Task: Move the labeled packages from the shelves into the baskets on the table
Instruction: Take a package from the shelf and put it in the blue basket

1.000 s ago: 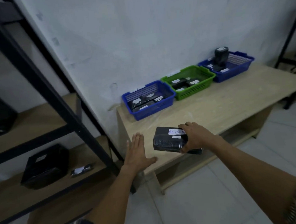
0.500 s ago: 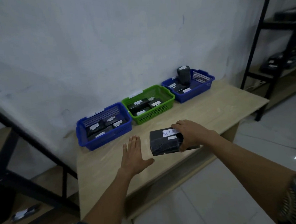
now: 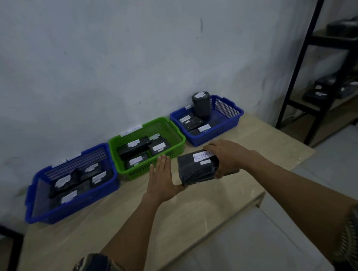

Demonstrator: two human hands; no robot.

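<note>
Overall, a pale wooden table (image 3: 199,207) stands against a rough whitewashed wall (image 3: 127,65). A black metal shelf rack (image 3: 308,64) holding dark packages stands to the right. Three perforated plastic baskets line the wall side of the table: a left blue basket (image 3: 73,211), a green basket (image 3: 138,171) and a right blue basket (image 3: 213,136). Each holds black-wrapped, white-labelled packages.

Just in front of the green basket, the right hand (image 3: 227,155) grips the right end of a rectangular, film-wrapped black package (image 3: 195,170), fingers curled over its top and thumb on its near edge. The left hand (image 3: 162,182) is flat, fingers straight and pressed together, thumb tip at the package's near-left corner. A white label (image 3: 202,156) on the package reads "RETUR", partly covered.
</note>
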